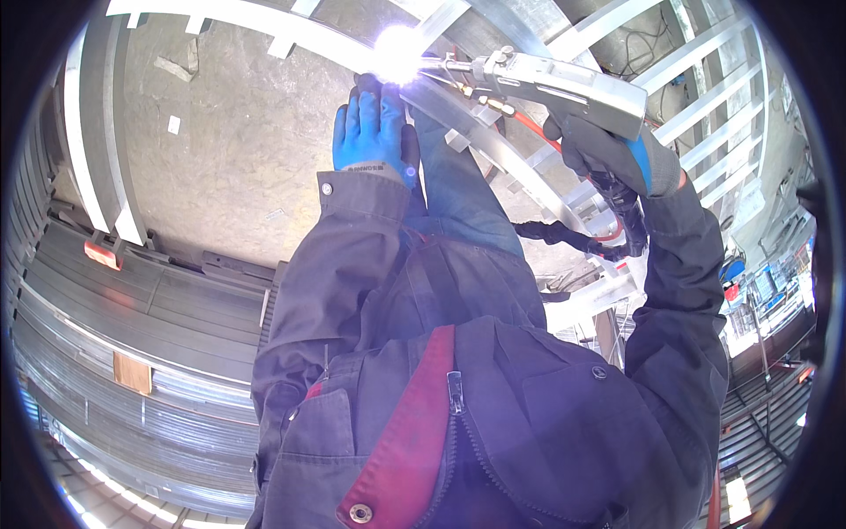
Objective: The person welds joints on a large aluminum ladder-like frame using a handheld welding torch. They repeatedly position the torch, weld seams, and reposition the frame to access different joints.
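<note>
My right hand (608, 154), in a grey and blue glove, is wrapped round the grip of a silver handheld welding gun (564, 88). Its nozzle points left into a bright white-violet arc glare (398, 55). The glare lies on a frame of pale metal bars and hides the exact spot under it. Just below, my left hand (370, 128), in a blue-coated glove, lies flat with fingers stretched toward the bar (326, 44). Whether its fingertips touch the metal cannot be made out. An orange-red hose (533, 132) and a black-wrapped cable (573, 236) run from the gun.
A slanting metal bar (507, 159) passes close to my leg. More metal framework (714, 97) spreads at the right. Upright bars (97, 132) stand at the left, above stacked long metal profiles (176, 423). Small scraps (174, 124) lie on the concrete floor (229, 159).
</note>
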Action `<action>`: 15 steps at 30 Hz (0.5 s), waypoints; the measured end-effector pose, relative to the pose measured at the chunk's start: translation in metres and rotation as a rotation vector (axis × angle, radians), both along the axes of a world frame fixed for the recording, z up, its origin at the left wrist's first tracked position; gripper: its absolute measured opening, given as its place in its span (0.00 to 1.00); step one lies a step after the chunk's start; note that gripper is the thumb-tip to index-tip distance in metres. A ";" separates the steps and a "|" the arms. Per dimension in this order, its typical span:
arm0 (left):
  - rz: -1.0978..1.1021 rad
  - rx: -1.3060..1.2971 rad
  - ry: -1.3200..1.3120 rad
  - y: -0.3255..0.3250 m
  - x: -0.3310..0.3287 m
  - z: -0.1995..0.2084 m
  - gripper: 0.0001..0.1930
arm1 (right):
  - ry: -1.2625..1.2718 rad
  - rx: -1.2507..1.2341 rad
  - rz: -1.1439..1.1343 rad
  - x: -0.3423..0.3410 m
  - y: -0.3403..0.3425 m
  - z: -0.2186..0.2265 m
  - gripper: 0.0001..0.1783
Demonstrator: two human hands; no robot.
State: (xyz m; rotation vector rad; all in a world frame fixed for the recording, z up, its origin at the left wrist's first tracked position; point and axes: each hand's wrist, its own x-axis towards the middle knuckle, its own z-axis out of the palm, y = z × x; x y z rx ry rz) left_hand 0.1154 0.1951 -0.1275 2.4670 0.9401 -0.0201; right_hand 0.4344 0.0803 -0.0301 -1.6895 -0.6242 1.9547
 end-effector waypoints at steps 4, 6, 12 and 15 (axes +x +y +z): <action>0.007 0.003 -0.007 -0.001 0.001 0.000 0.25 | -0.031 -0.015 0.022 -0.002 0.000 0.004 0.21; 0.008 -0.009 -0.007 -0.001 0.001 0.000 0.24 | -0.024 0.011 0.045 -0.001 -0.001 0.004 0.21; 0.003 -0.020 0.002 -0.002 0.001 0.000 0.26 | -0.020 -0.086 -0.016 0.001 -0.012 0.003 0.22; -0.038 0.048 0.041 -0.001 0.000 0.000 0.33 | 0.054 -0.079 -0.184 -0.005 -0.030 0.015 0.21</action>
